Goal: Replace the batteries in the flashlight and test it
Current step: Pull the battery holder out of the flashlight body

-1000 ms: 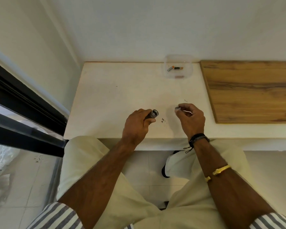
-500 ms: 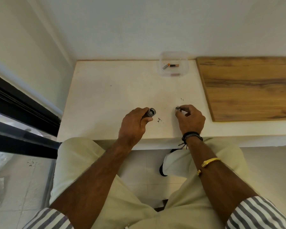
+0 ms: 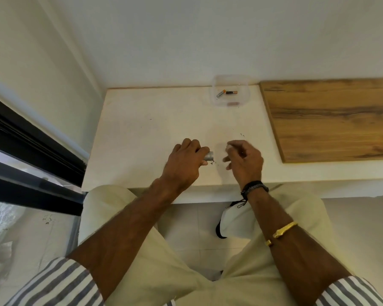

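Observation:
My left hand (image 3: 184, 164) is wrapped around the flashlight (image 3: 209, 156); only its grey open end sticks out, pointing right, low over the white table (image 3: 146, 129). My right hand (image 3: 245, 162) hovers a short gap to the right of that end, fingers curled. A small pale-grey piece (image 3: 228, 148) shows blurred at its index fingertip; I cannot tell what it is. At the back of the table a clear plastic container (image 3: 248, 96) holds two batteries (image 3: 231, 92) lying side by side.
A wooden board (image 3: 329, 120) covers the table's right part. A wall runs along the table's back edge. A black window frame (image 3: 31, 140) stands at the left. Small dark specks (image 3: 212, 163) lie on the table between my hands. My lap is under the front edge.
My right hand has drifted slightly left toward the flashlight's open end and its fingers have loosened. My left hand has kept its grip, rolling the flashlight a little.

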`<state>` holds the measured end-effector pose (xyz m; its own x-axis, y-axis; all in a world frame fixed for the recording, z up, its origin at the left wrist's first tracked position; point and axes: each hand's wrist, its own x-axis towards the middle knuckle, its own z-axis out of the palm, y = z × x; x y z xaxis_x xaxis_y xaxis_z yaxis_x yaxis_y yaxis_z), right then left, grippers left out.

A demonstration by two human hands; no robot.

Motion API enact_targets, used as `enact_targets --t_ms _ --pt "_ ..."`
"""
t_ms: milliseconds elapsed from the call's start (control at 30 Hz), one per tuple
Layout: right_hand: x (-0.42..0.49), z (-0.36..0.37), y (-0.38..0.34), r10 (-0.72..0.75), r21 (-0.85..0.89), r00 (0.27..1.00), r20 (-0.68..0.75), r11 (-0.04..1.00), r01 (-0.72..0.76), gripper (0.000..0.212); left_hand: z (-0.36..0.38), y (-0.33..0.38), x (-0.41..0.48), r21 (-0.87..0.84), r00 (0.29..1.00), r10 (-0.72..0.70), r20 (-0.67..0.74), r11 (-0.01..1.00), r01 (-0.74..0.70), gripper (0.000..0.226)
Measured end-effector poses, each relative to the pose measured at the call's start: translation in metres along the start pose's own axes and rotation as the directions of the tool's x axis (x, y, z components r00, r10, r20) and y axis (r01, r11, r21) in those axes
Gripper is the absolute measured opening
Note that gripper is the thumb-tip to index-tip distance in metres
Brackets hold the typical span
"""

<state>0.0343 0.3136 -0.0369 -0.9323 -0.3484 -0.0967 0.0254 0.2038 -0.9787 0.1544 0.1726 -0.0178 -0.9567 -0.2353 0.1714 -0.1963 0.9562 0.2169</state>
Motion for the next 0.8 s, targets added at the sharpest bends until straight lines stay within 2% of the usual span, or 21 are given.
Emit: enact_targets --t_ms 67,133,200,267,433,633,800 --pt "-0.008 0.004 -0.003 0.147 0.171 0.970 0.194 0.968 -0.181 0.017 -0.004 0.002 0.006 0.093 0.998 0.049 0.031 0.994 -0.051 0.034" --pt "-0.012 0.006 -0.005 0.278 0.297 0.892 0.358 0.872 -0.390 0.020 -0.009 0.004 0.012 0.165 0.995 0.091 0.042 0.982 -0.097 0.035" --pt "-0.013 0.005 -0.006 0.337 0.375 0.808 0.483 0.755 -0.538 0.022 -0.015 0.006 0.017 0.220 0.990 0.134 0.054 0.965 -0.142 0.034" --pt "-0.011 0.002 -0.005 0.336 0.431 0.768 0.545 0.674 -0.601 0.022 -0.018 0.007 0.021 0.255 0.983 0.173 0.068 0.949 -0.185 0.030" --pt "-0.009 0.000 -0.005 0.282 0.501 0.791 0.543 0.647 -0.575 0.021 -0.018 0.007 0.025 0.245 0.983 0.176 0.046 0.952 -0.182 0.031" --pt "-0.006 -0.006 -0.004 0.283 0.491 0.835 0.472 0.702 -0.515 0.022 -0.016 0.001 0.021 0.151 0.995 0.104 0.007 0.983 -0.104 0.033" --pt "-0.007 -0.006 -0.006 0.211 0.491 0.901 0.379 0.779 -0.389 0.023 -0.010 -0.003 0.014 0.060 0.998 0.026 -0.062 0.998 -0.022 0.032"
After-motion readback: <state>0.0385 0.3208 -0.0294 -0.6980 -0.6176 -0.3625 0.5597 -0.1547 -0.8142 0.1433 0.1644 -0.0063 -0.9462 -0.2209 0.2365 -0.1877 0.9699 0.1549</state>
